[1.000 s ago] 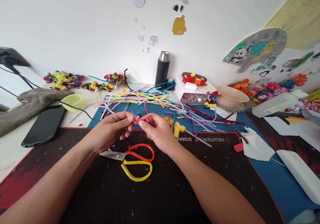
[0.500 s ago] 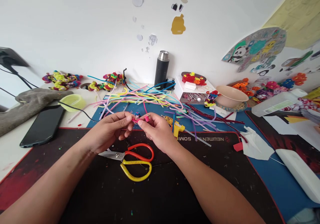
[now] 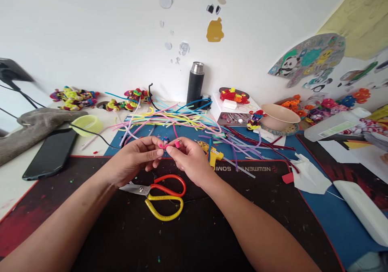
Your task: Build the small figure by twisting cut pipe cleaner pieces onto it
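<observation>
Right hand [image 3: 192, 159]: grip clasped on a small pink piece [image 3: 164, 146], thumb against fingers. Left hand [image 3: 133, 159]: fingertips at the piece's left end; cannot tell whether this grip pinches or merely touches. Pink piece sits between the two hands, raised over the worktop. Scissors [image 3: 168, 189], red and yellow handles, lie on the black mat [image 3: 145, 243] nearer the wearer. Yellow glue gun [image 3: 216, 155] just beside right hand; coloured fuzzy stems [image 3: 188, 120] heaped beyond.
</observation>
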A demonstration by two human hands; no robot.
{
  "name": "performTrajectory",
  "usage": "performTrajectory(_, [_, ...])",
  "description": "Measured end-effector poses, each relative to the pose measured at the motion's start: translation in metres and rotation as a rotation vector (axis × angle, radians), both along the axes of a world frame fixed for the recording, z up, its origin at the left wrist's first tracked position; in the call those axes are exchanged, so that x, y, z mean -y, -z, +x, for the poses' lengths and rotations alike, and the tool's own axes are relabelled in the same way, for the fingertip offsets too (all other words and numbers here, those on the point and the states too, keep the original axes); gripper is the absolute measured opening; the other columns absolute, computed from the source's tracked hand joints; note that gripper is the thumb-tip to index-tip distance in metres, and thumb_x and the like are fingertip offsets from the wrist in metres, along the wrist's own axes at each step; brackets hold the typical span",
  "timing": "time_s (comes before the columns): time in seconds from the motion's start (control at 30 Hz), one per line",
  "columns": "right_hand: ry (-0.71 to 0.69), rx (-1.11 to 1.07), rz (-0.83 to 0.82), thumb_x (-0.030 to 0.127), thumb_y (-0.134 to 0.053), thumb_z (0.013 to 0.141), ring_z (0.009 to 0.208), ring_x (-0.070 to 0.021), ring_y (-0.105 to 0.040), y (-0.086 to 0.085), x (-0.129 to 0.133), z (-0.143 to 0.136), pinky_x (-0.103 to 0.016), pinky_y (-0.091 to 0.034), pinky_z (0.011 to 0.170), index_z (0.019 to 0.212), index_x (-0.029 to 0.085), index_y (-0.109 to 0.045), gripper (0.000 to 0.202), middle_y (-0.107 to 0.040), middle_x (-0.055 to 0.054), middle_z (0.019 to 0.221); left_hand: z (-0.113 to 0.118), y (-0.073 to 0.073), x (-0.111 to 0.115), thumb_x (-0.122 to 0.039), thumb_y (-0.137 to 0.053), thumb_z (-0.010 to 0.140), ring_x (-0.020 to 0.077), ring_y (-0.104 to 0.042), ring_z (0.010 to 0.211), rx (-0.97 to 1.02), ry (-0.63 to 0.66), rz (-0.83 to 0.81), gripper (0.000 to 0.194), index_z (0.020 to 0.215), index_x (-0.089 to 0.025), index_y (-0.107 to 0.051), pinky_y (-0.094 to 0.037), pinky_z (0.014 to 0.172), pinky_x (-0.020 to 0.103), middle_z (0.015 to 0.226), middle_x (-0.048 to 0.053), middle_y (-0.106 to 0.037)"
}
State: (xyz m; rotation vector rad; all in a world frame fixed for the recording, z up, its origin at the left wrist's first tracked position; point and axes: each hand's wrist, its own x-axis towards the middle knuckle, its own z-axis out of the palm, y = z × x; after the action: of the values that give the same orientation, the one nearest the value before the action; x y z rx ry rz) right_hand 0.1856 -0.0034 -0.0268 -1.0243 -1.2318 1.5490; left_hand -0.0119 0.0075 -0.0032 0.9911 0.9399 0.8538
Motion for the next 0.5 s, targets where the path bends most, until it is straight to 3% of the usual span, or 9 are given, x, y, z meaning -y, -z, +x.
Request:
performTrajectory(0.3, [0.003,0.002,0.014,0.055,-0.081,0.087,0.053,-0.0095,-0.037,0.0021,-0.0003,0.0001,-0.025,-0.031,0.049,0.091,0.023,-0.064,0.036,-0.043,0.009,0.066,-0.0015,0.0037,-0.0003,-0.046,-0.111,0.06,0.0108,-0.058,0.057,-0.002,-0.024,0.011,0.052,0.087,-0.018,-0.077,-0.045,0.047,0.018,0.068,-0.002,-0.066])
performTrajectory(0.5, [0.007,0.037,0.027,0.054,-0.079,0.087,0.052,-0.0101,-0.037,0.0004,-0.0004,0.0003,-0.025,-0.03,0.049,0.092,0.023,-0.065,0.034,-0.044,0.009,0.065,-0.0041,-0.0002,-0.0007,-0.06,-0.107,0.064,0.0115,-0.06,0.058,-0.036,-0.05,0.038,0.056,0.087,-0.019,-0.076,-0.044,0.048,0.019,0.072,-0.001,-0.067])
